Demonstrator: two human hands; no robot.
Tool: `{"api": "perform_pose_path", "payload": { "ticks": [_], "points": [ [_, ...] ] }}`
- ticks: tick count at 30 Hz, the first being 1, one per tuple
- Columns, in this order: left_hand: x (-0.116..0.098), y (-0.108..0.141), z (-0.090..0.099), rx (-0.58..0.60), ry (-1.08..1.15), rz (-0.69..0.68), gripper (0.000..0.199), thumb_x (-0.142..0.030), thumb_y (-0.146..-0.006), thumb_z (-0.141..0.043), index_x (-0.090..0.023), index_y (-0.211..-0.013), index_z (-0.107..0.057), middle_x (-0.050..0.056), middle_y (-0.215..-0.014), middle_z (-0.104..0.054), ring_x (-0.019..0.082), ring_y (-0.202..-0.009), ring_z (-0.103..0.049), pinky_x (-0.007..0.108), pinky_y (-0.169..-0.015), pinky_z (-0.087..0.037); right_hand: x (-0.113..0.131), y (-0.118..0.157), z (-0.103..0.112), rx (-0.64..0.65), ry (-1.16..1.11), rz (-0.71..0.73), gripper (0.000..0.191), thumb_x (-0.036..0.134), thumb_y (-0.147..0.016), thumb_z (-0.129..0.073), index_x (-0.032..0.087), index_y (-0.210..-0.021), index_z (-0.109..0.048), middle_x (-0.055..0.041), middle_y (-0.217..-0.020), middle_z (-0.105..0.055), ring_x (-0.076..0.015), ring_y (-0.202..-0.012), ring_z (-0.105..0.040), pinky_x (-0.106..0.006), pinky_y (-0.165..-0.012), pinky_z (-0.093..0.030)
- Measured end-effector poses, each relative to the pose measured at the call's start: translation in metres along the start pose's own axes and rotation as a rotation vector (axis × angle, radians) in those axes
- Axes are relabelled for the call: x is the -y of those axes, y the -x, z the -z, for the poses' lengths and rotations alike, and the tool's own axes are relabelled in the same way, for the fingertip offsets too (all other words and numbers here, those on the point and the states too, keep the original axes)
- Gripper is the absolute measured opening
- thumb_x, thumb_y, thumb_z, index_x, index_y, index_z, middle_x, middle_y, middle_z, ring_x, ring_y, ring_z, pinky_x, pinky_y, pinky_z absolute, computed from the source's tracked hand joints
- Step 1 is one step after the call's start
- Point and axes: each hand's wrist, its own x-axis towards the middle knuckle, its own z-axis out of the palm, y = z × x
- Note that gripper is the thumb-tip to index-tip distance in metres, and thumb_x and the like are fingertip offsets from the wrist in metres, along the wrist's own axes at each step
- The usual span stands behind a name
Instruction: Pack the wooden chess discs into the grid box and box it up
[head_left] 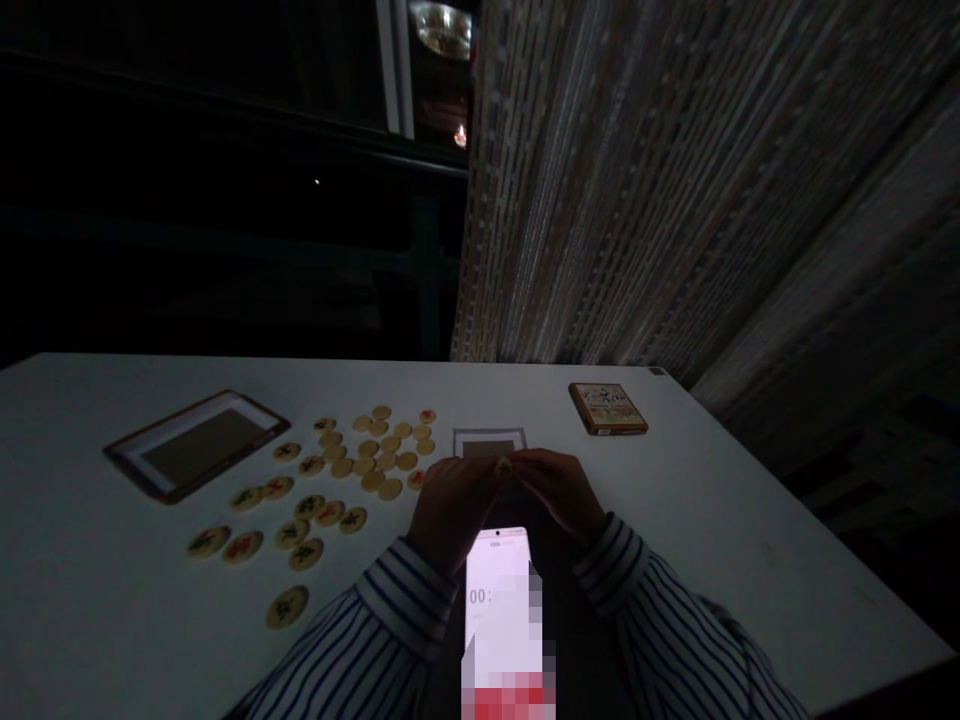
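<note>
My left hand [455,503] and my right hand [561,490] meet in front of me above the white table's near side. Between their fingertips is a round Chinese chess piece [503,466], pinched from both sides. Behind the fingers lies a small grey-rimmed tray [459,434], partly hidden by my hands. To the left, many round wooden Chinese chess pieces [306,554] are spread on the table, some showing red or dark characters and others plain side up. Below my hands, between the striped sleeves, a lit phone [499,600] shows a timer.
An open shallow box part [196,447] with a brown rim lies at the table's left. A flat printed box [607,408] rests at the back right of the white table [697,560]. A string curtain [570,200] hangs behind; the room is dark.
</note>
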Motion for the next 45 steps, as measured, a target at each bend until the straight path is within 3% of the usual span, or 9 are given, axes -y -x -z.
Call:
{"api": "perform_pose_path", "payload": {
  "ticks": [4,13,17,25,36,45],
  "points": [
    [0.003,0.002,-0.002,-0.092,0.028,-0.058,0.036,-0.034,-0.090,-0.030,-0.020,-0.096,-0.063,0.004,-0.084,-0.069,0.017,-0.076,-0.062,0.034,-0.070,-0.046,0.001,0.001,0.000,-0.032,0.008,-0.011,0.019,0.036,-0.074,-0.061,0.021,-0.083,-0.068,-0.0021,-0.078,-0.068,-0.0146,-0.070,-0.061,-0.028,-0.064,-0.049],
    [-0.003,0.000,0.001,-0.113,0.326,0.248,0.025,-0.035,-0.083,-0.047,-0.020,-0.088,-0.066,0.001,-0.083,-0.070,0.015,-0.077,-0.064,0.029,-0.072,-0.050,0.006,0.000,-0.003,-0.050,0.032,0.033,0.015,0.031,-0.075,-0.059,0.020,-0.082,-0.066,-0.0018,-0.079,-0.068,-0.0143,-0.073,-0.062,-0.027,-0.068,-0.049],
    [-0.005,-0.002,0.001,-0.109,0.391,0.317,0.023,-0.036,-0.080,-0.052,-0.020,-0.088,-0.066,0.001,-0.083,-0.070,0.015,-0.077,-0.064,0.028,-0.072,-0.050,0.007,-0.001,-0.002,-0.060,0.025,0.028,0.015,0.030,-0.075,-0.059,0.020,-0.083,-0.067,-0.0024,-0.082,-0.069,-0.0153,-0.076,-0.062,-0.029,-0.071,-0.049],
    [-0.003,-0.004,0.000,-0.070,0.408,0.229,0.022,-0.033,-0.081,-0.051,-0.023,-0.094,-0.066,0.000,-0.089,-0.069,0.014,-0.083,-0.062,0.028,-0.077,-0.049,0.004,-0.002,-0.002,-0.062,-0.051,0.041,0.017,0.031,-0.075,-0.059,0.021,-0.084,-0.068,-0.0024,-0.083,-0.069,-0.0165,-0.078,-0.063,-0.032,-0.075,-0.050],
    [-0.008,-0.005,0.003,-0.091,0.495,0.392,0.024,-0.034,-0.079,-0.053,-0.018,-0.092,-0.065,0.003,-0.089,-0.069,0.016,-0.084,-0.063,0.028,-0.079,-0.049,0.004,-0.002,-0.002,-0.063,-0.052,0.017,0.017,0.032,-0.074,-0.061,0.020,-0.084,-0.067,-0.0031,-0.084,-0.068,-0.0162,-0.079,-0.062,-0.031,-0.074,-0.049],
    [-0.009,-0.004,0.002,-0.086,0.476,0.299,0.028,-0.035,-0.079,-0.052,-0.021,-0.100,-0.064,0.002,-0.095,-0.069,0.016,-0.088,-0.062,0.029,-0.077,-0.051,0.005,-0.003,0.001,-0.058,0.074,0.048,0.019,0.033,-0.077,-0.057,0.020,-0.087,-0.066,-0.0036,-0.085,-0.067,-0.0158,-0.078,-0.060,-0.030,-0.073,-0.048]
  ]
}}
